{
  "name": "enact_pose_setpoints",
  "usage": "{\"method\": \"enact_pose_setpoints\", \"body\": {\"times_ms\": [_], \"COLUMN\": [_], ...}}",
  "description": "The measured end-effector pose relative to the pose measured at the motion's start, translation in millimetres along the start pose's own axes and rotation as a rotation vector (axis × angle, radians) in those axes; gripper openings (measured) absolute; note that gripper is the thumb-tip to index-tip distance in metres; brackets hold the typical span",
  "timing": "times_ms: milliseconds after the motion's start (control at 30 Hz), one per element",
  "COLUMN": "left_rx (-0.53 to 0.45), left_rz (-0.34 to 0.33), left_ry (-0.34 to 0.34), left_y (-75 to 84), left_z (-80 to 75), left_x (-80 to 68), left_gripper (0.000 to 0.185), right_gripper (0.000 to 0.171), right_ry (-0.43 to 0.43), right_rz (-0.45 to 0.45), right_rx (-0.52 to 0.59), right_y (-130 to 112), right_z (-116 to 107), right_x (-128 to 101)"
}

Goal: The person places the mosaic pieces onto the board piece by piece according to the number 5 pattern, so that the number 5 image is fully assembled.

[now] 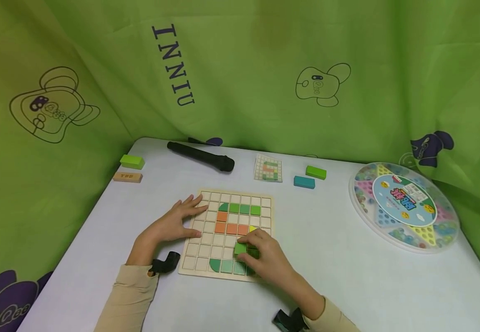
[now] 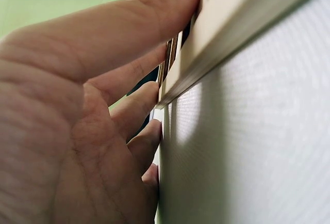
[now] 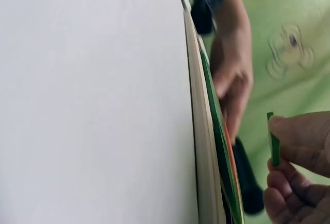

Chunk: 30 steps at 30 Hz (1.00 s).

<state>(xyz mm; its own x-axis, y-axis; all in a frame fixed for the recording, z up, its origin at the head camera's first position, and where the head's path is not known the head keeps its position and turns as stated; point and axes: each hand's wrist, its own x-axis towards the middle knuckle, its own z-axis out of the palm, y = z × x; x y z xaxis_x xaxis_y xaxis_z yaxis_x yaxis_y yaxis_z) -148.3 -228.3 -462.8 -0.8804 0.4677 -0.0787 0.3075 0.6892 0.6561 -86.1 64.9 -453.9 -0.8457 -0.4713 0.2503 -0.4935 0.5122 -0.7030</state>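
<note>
— Right hand (image 1: 265,258), what's in its grip?

— One green tile (image 1: 240,248) pinched between thumb and fingertips, held edge-on just above the grid board (image 1: 227,200), flat face tilted, long axis unclear.

— And the left hand (image 1: 173,223)?

— Fingers straight, pressing the board's left edge on the counter (image 1: 327,258).

— Beyond the grip?

— Three orange tiles, four loose blocks, one microphone (image 1: 200,156).

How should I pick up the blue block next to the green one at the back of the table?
Take the blue block across its two long sides, coming straight down from above. It lies flat and is long and narrow, so fingers span the short width easily. The green block sits close behind it, so I'd slip one finger carefully into that gap.
</note>
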Motion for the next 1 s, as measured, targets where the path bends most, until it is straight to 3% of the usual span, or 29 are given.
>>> {"method": "enact_pose_setpoints", "body": {"times_ms": [300,667,1000], "left_rx": [0.003,0.009,0.0], "left_rz": [-0.002,0.02,-0.004], "left_ry": [-0.007,0.006,-0.007], "left_y": [2.4,1.2,0.4], "left_z": [1.1,-0.3,2.3], "left_x": [2.8,3.0,0.7], "left_gripper": [0.078,0.077,0.078], "right_gripper": [0.022,0.023,0.027], "right_ry": [-0.135,-0.15,-0.161], "right_rz": [0.064,0.062,0.037], "right_rx": [-0.045,-0.126,-0.179], "right_y": [-15,-16,-18], "right_z": [30,43,46], "right_x": [20,29,26]}}
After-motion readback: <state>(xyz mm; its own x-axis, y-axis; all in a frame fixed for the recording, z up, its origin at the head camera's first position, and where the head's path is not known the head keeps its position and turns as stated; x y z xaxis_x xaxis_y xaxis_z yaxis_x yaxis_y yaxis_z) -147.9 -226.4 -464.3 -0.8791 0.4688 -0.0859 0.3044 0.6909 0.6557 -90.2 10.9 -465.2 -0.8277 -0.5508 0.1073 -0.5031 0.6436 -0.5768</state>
